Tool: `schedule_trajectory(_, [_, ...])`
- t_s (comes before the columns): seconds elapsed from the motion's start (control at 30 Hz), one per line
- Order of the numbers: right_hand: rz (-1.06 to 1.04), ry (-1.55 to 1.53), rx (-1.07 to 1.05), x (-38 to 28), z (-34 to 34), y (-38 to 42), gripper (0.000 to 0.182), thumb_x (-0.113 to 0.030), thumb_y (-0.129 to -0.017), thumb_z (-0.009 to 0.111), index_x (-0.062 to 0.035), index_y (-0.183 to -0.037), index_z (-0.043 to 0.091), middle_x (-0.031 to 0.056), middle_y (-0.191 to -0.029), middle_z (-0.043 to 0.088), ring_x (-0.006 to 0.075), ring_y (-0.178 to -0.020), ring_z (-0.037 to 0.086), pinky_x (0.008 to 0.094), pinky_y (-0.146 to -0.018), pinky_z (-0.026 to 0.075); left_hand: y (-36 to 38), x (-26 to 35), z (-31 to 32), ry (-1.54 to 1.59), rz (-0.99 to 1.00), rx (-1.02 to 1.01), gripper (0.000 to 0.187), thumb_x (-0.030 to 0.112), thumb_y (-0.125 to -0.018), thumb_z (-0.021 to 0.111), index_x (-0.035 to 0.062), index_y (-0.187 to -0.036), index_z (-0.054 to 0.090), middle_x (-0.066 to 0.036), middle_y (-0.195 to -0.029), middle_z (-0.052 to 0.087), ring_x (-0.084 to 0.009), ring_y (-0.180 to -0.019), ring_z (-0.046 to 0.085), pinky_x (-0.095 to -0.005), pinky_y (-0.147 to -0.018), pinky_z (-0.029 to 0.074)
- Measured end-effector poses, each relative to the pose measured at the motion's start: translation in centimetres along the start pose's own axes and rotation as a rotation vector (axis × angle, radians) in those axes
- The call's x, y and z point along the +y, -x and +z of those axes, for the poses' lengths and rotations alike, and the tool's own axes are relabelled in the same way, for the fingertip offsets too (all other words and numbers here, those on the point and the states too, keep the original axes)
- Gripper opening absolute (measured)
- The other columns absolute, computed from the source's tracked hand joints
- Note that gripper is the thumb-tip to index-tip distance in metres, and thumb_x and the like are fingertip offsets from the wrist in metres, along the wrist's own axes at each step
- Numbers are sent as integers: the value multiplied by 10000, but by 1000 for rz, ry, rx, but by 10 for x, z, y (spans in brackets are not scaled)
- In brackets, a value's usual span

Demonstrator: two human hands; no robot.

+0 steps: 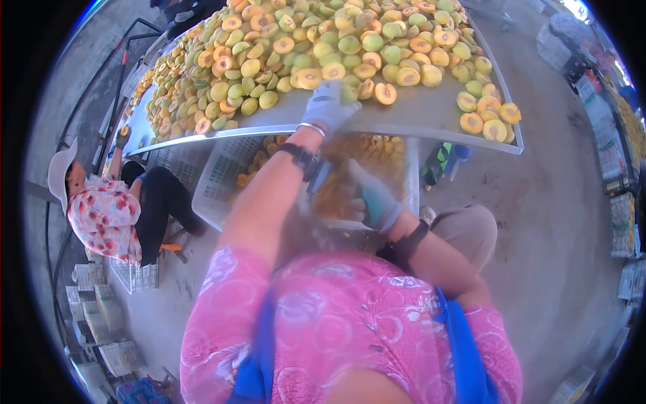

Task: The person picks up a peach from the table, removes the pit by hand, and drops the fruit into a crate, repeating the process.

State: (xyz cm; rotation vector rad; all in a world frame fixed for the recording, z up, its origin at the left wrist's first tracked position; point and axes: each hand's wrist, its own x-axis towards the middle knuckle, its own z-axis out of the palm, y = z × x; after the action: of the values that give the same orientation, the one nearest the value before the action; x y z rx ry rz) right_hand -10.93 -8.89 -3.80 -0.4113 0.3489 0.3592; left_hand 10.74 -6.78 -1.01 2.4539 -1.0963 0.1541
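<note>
Grey concrete floor (558, 222) spreads under a long metal table (417, 114) heaped with halved and whole fruit (323, 47), green-skinned and yellow-orange inside, some cut faces showing a reddish centre. At far left a co-worker (108, 209) in a white hat and flowered top sits low beside the table, with stacked crates (101, 323) behind. Beneath the table edge stands a pale plastic crate (229, 168) holding more orange pieces. The person's left hand (328, 104), gloved in grey, reaches up over the table edge, fingers spread among the nearest fruit halves; whether it grips one I cannot tell. The right hand (373, 198), in a teal-cuffed glove, is blurred below the table; its grasp cannot be told.
</note>
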Motion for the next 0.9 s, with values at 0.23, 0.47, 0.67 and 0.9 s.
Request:
schedule_trajectory(0.23, [-108,156,116,-14,14,15,416,-589,-931,500,-177,-986,513,-70,-629,400,54,-428,289,222,-374,207,-20,-24,6,807,-256,-100,458,256,-804,678,46,-1189,545,-120,-1058,610,-272,-1012,601,-401,-874,500])
schedule_trajectory(0.47, [-345,201,-34,-11,-15,-12,262,-414,-982,528,-158,-982,582,-84,-699,494,22,-532,432,189,-407,332,40,-14,-28,1908,-272,-179,370,180,-936,455,28,-1273,488,-133,-1249,572,-263,-1110,584,-432,-917,519])
schedule_trajectory(0.67, [-483,558,192,-22,13,0,319,-448,-975,481,-135,-945,538,-38,-636,462,80,-440,393,248,-383,322,90,22,-40,884,26,-87,418,230,-982,384,-21,-1303,475,-171,-1258,568,-323,-1157,558,-460,-970,484])
schedule_trajectory(0.9, [-724,999,325,-27,12,0,349,-364,-984,465,-28,-981,562,100,-781,590,208,-720,587,350,-665,450,107,24,-21,1389,-138,-46,371,175,-994,431,-29,-1303,464,-164,-1173,593,-258,-1071,607,-358,-943,515])
